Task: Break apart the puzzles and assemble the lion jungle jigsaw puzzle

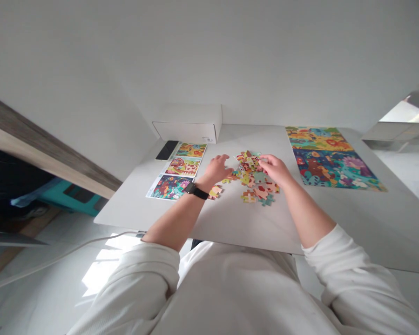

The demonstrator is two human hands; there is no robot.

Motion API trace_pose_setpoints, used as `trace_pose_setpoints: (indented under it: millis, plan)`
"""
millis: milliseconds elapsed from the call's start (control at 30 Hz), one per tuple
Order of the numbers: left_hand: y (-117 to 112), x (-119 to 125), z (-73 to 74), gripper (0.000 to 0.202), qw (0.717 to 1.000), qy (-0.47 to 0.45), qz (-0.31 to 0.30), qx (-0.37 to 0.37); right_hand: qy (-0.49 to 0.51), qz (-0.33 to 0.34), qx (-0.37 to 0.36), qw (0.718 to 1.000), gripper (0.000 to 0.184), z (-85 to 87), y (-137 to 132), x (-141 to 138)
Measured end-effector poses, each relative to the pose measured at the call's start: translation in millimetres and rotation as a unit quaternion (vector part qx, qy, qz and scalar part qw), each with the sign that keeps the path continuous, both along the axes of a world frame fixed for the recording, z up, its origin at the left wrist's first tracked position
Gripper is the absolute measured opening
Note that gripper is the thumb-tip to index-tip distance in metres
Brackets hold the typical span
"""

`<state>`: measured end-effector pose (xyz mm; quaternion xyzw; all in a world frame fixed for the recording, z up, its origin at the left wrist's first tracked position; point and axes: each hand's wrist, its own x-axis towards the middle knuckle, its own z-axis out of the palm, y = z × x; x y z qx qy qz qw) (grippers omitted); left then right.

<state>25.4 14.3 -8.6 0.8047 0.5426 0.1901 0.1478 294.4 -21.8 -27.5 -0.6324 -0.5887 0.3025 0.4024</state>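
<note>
My left hand [217,170] rests at the left edge of a heap of small multicoloured jigsaw pieces [252,179], its fingers spread and nothing visible in them. My right hand [274,169] is curled over the heap's upper right side, fingertips among the pieces. Whether those fingers grip one is hidden. A few loose pieces [215,191] lie just below my left hand. A black smartwatch [196,190] circles my left wrist.
The white table [230,223] holds a large colourful jungle picture sheet [331,158] at right, and a printed sheet with several small pictures [181,172] at left. Behind that lie a black phone [166,150] and a white box [186,123]. A white wall rises behind.
</note>
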Motion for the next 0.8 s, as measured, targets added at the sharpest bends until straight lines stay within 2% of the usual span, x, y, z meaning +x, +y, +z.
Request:
trace_pose_setpoints:
  millis: [33, 100, 233, 367, 533, 700, 800]
  plan:
    - [6, -10, 0.7, 0.06, 0.999, 0.032, 0.021, -0.009, -0.015, 0.004, 0.005, 1.0, 0.041, -1.2, 0, -2]
    - [16, -26, -0.1, 0.066, 0.996, 0.071, 0.025, -0.043, -0.073, -0.001, 0.011, 0.997, 0.034, -2.7, -2, -6]
    - [22, -36, -5.2, 0.064, 0.997, 0.051, -0.001, -0.051, -0.164, 0.01, 0.014, 0.986, 0.026, -4.1, -6, -16]
    - [25, -37, -2.4, 0.052, 0.995, -0.059, 0.012, -0.083, -0.183, 0.045, 0.016, 0.982, 0.026, -3.2, -11, -23]
    - [30, -46, 13.7, 0.041, 0.975, -0.191, 0.012, -0.114, -0.175, 0.062, 0.031, 0.982, 0.023, -2.1, -14, -26]
    - [20, -32, 22.4, 0.039, 0.925, -0.346, -0.026, -0.158, -0.069, 0.103, 0.052, 0.991, 0.03, -3.9, -15, -38]
    - [16, -20, 22.0, 0.038, 0.908, -0.383, -0.035, -0.167, -0.057, 0.124, 0.069, 0.988, 0.039, -8.6, -14, -45]
